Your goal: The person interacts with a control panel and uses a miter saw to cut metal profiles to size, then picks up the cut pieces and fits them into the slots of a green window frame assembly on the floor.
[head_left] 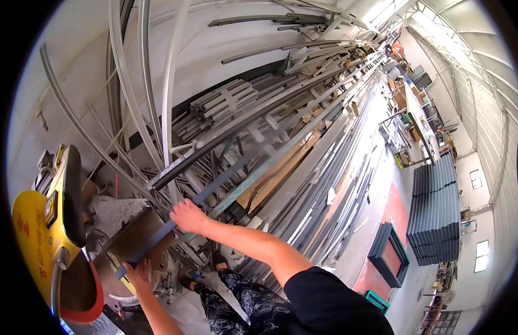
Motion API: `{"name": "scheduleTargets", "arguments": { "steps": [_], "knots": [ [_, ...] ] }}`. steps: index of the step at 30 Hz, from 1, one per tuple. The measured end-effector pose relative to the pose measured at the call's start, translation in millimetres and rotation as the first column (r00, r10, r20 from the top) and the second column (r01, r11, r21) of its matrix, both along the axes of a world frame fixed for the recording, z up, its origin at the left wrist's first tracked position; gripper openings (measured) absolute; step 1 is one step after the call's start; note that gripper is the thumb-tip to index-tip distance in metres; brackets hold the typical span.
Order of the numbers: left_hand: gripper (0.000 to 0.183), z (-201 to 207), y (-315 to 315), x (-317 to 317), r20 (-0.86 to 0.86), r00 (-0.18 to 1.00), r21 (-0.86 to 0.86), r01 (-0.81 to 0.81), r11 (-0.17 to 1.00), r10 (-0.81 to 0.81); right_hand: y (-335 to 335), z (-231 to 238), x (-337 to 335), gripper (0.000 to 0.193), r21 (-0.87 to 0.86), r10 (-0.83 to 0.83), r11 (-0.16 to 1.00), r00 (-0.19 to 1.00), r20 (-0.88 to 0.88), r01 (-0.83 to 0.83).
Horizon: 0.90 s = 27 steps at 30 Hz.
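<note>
A long dark-grey metal profile bar [157,239] lies slantwise, its near end on the bed of a yellow cutting saw [38,251] at the lower left. From there it runs up and away to the right over the racks. My right hand [187,216] is closed over the bar just beyond the saw bed, knuckles up. Close to the bar's near end, my left hand [138,276] grips it with bent fingers, partly hidden by the bar and the hand's own back. The red-edged blade guard [97,290] is left of my left hand.
Racks of long metal profiles [331,206] stretch into the distance. Pale lengths [169,84] lean on the left wall. Dark frames [390,254] and a tall grey stack [435,212] stand at the right. My feet [217,261] are below the bar.
</note>
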State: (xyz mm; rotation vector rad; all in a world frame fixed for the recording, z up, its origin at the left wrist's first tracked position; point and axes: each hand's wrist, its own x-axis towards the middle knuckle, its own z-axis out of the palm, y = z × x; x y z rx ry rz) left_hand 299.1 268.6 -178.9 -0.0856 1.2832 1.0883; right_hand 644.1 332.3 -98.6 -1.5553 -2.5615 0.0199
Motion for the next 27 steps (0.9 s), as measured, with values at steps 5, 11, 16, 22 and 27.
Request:
{"name": "scheduleTargets", "arguments": {
  "steps": [5, 11, 16, 22, 27],
  "knots": [
    [0.065, 19, -10, -4, -0.075, 0.993, -0.048, -0.096, 0.994, 0.092, -15, 10, 1, 0.028, 0.036, 0.024, 0.999, 1.0, -0.013, -0.024],
    [0.064, 0, 29, -2, -0.048, 0.999, 0.027, 0.003, 1.0, -0.002, 27, 7, 12, 0.035, 0.006, 0.006, 1.0, 1.0, -0.018, -0.006],
    [0.047, -7, 12, -62, -0.667, 0.727, 0.437, 0.56, 0.704, -0.164, 55, 19, -42, 0.016, -0.181, 0.015, 0.983, 1.0, 0.002, -0.015],
    [0.047, 41, 67, 61, -0.162, 0.985, -0.022, -0.053, 0.998, 0.049, 61, 26, 20, 0.022, -0.179, -0.016, 0.983, 0.994, 0.112, 0.036],
    [0.045, 63, 66, 51, -0.275, 0.956, -0.108, -0.138, 0.984, 0.104, 58, 1, 0, 0.033, -0.078, 0.026, 0.997, 0.999, 0.018, -0.025]
  ]
}}
